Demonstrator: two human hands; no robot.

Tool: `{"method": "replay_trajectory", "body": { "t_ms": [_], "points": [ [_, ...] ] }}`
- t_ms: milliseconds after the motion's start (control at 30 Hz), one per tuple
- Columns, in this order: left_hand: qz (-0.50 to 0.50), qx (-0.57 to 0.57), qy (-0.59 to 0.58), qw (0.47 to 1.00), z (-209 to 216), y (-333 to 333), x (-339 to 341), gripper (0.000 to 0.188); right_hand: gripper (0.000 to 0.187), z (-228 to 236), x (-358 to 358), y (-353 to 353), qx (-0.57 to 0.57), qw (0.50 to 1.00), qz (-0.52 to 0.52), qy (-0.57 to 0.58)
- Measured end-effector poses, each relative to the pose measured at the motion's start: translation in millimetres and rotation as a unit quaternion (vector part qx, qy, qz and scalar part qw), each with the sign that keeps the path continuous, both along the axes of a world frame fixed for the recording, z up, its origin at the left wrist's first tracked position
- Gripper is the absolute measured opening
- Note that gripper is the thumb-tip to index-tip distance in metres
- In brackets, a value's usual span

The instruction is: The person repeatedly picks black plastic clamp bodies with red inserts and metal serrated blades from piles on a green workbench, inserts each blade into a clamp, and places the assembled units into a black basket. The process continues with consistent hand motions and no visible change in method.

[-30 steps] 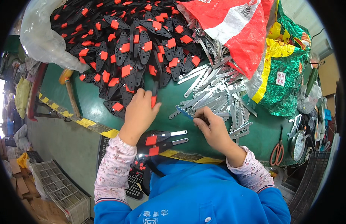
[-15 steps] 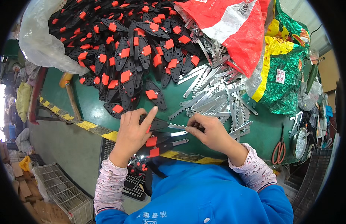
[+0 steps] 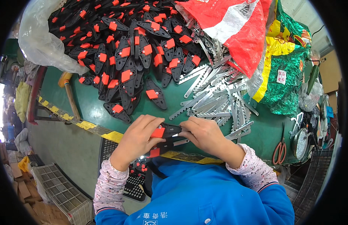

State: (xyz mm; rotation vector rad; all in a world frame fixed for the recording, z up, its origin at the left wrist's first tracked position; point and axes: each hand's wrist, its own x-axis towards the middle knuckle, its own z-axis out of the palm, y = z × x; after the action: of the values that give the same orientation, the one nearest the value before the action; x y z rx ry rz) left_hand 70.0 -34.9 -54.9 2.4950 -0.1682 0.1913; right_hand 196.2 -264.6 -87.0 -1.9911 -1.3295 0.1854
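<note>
Toothed strips (image 3: 219, 98) (partly under red bag (image 3: 243, 48))

Held black part (image 3: 172, 130) — left end hidden by left fingers (image 3: 153, 123).

1. A blue top (image 3: 189, 183) is worn, with a pale round button (image 3: 207, 221).
2. White print (image 3: 155, 215) is set left of the button.
3. Pale patterned sleeves (image 3: 111, 187) are worn either side of it.
4. Blue cuffs (image 3: 269, 186) are edged with narrow stripes.

Shiny, smooth metal strips (image 3: 215, 100)
</note>
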Motion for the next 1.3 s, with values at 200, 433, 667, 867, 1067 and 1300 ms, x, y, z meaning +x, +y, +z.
{"method": "replay_trajectory", "body": {
  "t_ms": [200, 433, 667, 867, 1067, 1300],
  "points": [
    [-0.002, 0.04, 0.028, 0.999, -12.7, 14.1, -3.0, 0.043, 0.025, -24.8, 25.4, 24.1, -0.014, 0.988, -0.003, -0.155],
    [0.097, -0.083, 0.111, 0.986, -15.3, 14.1, -5.6, 0.029, 0.018, -31.0, 52.7, 35.4, -0.02, 0.965, 0.037, -0.259],
    [0.119, -0.099, 0.027, 0.988, -9.7, 10.7, -5.3, 0.026, 0.023, -14.1, 41.0, 51.1, 0.078, 0.976, 0.024, -0.2],
    [0.128, -0.064, 0.037, 0.989, -8.9, 6.4, -9.8, 0.017, 0.02, -22.3, 12.6, 50.2, 0.014, 0.973, 0.035, -0.229],
    [0.004, 0.075, -0.001, 0.997, -17.8, 33.5, -6.0, 0.018, 0.036, -13.6, 38.6, 37.1, -0.054, 0.975, -0.076, -0.201],
    [-0.013, 0.249, -0.081, 0.965, -15.1, 33.6, 68.7, 0.057, 0.046, 6.8, 41.7, 26.0, -0.073, 0.981, -0.034, -0.176]
  ]
}}
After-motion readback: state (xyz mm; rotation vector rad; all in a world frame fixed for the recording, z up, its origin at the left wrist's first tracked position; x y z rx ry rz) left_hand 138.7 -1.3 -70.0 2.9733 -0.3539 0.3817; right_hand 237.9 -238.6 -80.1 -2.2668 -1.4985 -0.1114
